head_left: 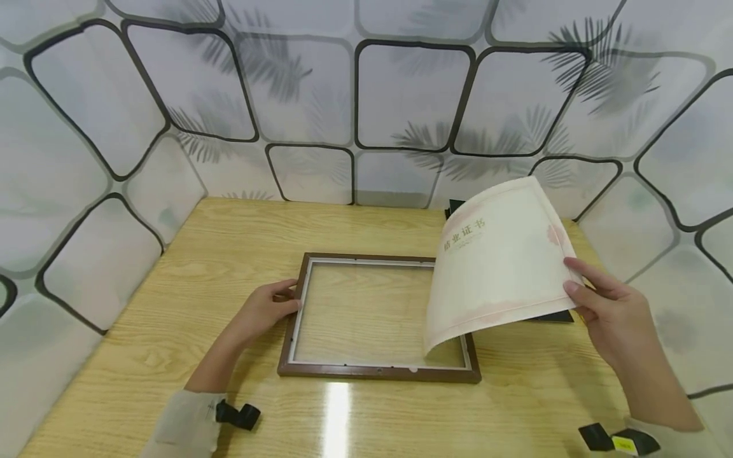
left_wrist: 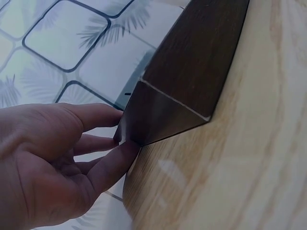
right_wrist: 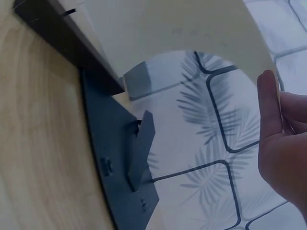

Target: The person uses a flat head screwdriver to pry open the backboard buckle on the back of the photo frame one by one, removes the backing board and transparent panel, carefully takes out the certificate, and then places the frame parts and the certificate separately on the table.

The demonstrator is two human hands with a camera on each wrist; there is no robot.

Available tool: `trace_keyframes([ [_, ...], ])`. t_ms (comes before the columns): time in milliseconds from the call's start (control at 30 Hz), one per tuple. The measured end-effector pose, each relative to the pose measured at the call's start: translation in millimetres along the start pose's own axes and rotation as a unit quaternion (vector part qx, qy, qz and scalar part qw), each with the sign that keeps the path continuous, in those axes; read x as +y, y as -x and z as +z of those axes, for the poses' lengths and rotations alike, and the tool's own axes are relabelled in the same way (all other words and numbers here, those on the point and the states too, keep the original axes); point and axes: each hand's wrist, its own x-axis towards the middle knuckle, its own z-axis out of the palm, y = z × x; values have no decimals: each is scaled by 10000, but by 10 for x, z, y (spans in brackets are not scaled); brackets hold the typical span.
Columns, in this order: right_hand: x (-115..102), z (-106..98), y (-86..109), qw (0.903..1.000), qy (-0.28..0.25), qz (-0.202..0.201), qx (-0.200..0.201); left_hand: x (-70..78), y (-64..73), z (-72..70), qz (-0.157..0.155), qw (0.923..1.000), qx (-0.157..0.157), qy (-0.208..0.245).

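Note:
A brown picture frame (head_left: pixel 378 373) lies flat on the table, with bare wood showing through its opening. My left hand (head_left: pixel 258 315) holds its left side, thumb and fingers pinching the dark outer edge (left_wrist: pixel 187 62) in the left wrist view. Above the frame's right part, a cream certificate sheet (head_left: pixel 498 261) with gold characters and pink flower marks hangs in a curve. My right hand (head_left: pixel 613 318) pinches it by its right edge; thumb and fingers are on opposite faces. The sheet's lower left corner overlaps the frame opening and hides the frame's upper right corner.
A dark backing board (right_wrist: pixel 115 143) with a stand leg (right_wrist: pixel 142 153) lies on the table right of the frame, mostly hidden under the sheet in the head view. Patterned walls (head_left: pixel 412 95) border the table (head_left: pixel 240 235) at the back and sides.

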Motion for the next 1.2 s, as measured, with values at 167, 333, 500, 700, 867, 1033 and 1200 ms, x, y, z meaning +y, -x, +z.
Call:
trace_keyframes([
  [167,-57,97,-92,9996,-195,-176,-91,0,0,6,-22,10000,1,-14],
  [333,-26,256,-215,9941,-952,-382,-343,-6,1,-6,4,10000,18,-11],
  [500,2,463,-401,9873,-1408,-683,-270,-2,4,-14,-20,10000,14,33],
  [700,21,588,-578,9744,-2023,-970,142,-18,-6,-16,-14,10000,30,23],
  [867,102,473,-581,9723,-2117,-772,619,-22,-13,-2,19,10000,30,68],
  [1033,291,290,-520,9861,-930,75,1375,-23,-6,-8,14,10000,9,85],
  [1200,509,211,-446,9785,698,881,1732,-24,-8,-16,-29,10000,42,43],
])
